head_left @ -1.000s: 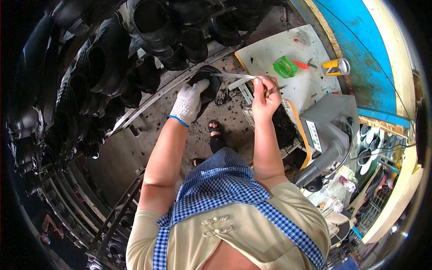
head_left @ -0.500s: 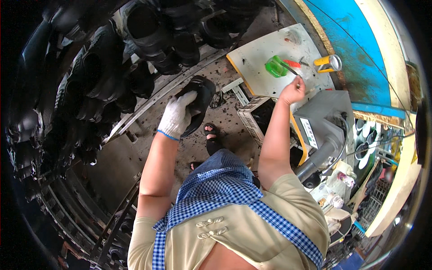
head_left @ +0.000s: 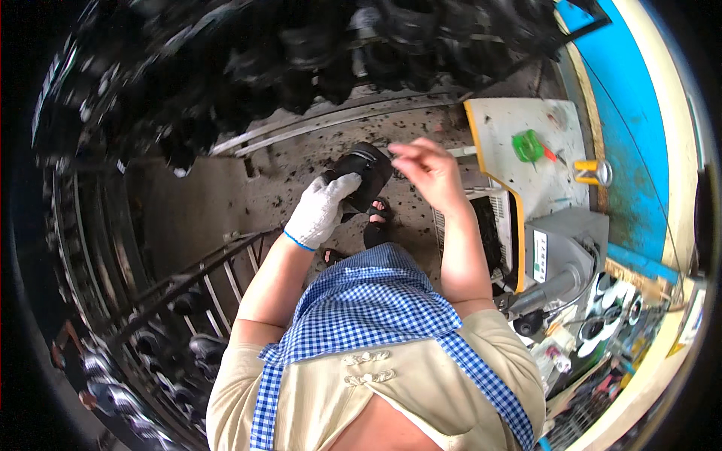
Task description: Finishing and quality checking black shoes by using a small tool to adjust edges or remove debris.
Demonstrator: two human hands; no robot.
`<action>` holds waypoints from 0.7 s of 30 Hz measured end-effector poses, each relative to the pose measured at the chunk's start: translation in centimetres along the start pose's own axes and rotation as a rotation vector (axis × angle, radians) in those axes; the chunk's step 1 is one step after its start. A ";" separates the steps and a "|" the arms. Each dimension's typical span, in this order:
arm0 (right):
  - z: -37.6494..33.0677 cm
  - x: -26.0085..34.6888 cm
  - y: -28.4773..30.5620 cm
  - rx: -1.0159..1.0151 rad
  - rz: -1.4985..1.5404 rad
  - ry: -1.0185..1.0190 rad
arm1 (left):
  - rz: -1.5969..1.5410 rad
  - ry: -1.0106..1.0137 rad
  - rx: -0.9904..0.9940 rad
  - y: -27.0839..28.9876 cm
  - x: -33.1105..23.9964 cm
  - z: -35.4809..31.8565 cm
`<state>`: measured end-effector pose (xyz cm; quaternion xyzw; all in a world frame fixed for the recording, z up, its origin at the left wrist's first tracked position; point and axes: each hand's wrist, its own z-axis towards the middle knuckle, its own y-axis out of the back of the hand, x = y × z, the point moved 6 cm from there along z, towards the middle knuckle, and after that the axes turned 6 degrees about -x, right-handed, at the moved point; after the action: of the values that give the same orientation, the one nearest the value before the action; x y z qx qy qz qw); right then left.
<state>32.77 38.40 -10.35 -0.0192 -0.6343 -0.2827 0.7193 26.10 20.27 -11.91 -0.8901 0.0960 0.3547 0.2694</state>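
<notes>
My left hand (head_left: 322, 209), in a white knitted glove with a blue cuff edge, grips a black shoe (head_left: 374, 179) in front of my apron. The shoe is tilted, and the glove covers part of it. Bare, my right hand (head_left: 432, 171) hovers just right of the shoe with thumb and fingers drawn together. Motion blur keeps me from making out what is between them. On the white tabletop to the right sits a green container (head_left: 528, 146) beside a small red item (head_left: 549, 154).
Racks of black shoes (head_left: 316, 45) hang along the far side. A yellow can (head_left: 593, 173) lies on the table (head_left: 496, 124), near a grey machine (head_left: 568, 233). A crate (head_left: 485, 225) stands below the table edge. More shoes (head_left: 210, 349) are at lower left.
My right hand has come left from the green container, where it held a thin dark tool, to beside the shoe. The view has turned, and the shoe is held at a different angle.
</notes>
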 end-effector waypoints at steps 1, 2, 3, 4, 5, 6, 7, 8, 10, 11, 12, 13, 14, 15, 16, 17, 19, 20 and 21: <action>0.2 2.7 -1.8 0.081 -0.061 0.067 | 0.034 -0.041 -0.014 1.5 0.4 -0.7; 0.2 4.6 -3.7 0.162 -0.120 0.140 | 0.016 -0.060 -0.047 3.4 0.9 -1.4; -0.2 5.7 -5.3 0.210 -0.186 0.253 | 0.155 -0.104 -0.050 5.1 1.4 -2.3; -0.5 6.1 -6.5 0.236 -0.178 0.272 | 0.295 -0.141 -0.045 6.4 1.6 -3.2; -0.9 6.6 -7.6 0.287 -0.224 0.368 | 0.588 -0.502 0.044 5.5 -1.0 -6.1; -1.3 7.4 -8.8 0.334 -0.269 0.465 | 0.574 -0.513 0.016 6.9 -0.8 -7.0; -1.6 8.8 -9.9 0.348 -0.301 0.545 | 0.817 -0.700 -0.009 7.7 -0.8 -8.2; -2.0 9.8 -10.9 0.373 -0.295 0.565 | 1.067 -0.876 -0.035 8.1 -0.8 -9.7; -3.2 12.0 -13.1 0.458 -0.398 0.716 | 0.617 -0.573 -0.122 10.6 0.8 -11.1; -3.6 13.2 -14.0 0.477 -0.398 0.754 | 0.618 -0.544 -0.160 11.7 1.4 -11.8; -4.1 13.8 -15.0 0.492 -0.400 0.766 | 0.619 -0.514 -0.194 12.6 2.0 -12.6; -4.6 14.3 -15.9 0.525 -0.399 0.764 | 0.645 -0.398 -0.218 12.9 1.9 -14.0; -5.1 14.7 -16.7 0.556 -0.398 0.759 | 0.633 -0.405 -0.224 13.9 2.7 -14.2; -5.7 15.3 -17.4 0.565 -0.401 0.765 | 0.524 -0.247 -0.328 16.1 4.9 -13.6; -6.4 15.8 -18.2 0.578 -0.405 0.776 | 0.407 -0.090 -0.428 17.8 6.7 -13.7; -6.8 16.1 -18.7 0.550 -0.434 0.728 | 0.753 -0.111 -0.428 16.9 4.7 -15.5; -7.7 16.5 -19.6 0.501 -0.492 0.647 | 0.576 -0.108 -0.468 16.3 3.8 -17.3; -8.3 16.9 -20.1 0.510 -0.494 0.653 | 0.407 -0.102 -0.505 16.5 4.0 -18.0; -8.6 17.2 -20.4 0.488 -0.508 0.618 | 0.421 -0.075 -0.542 17.4 5.0 -18.0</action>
<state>32.34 11.38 -2.89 0.3913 -0.4230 -0.2849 0.7660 33.91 -4.06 -11.66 -0.8764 0.1696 0.4476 -0.0526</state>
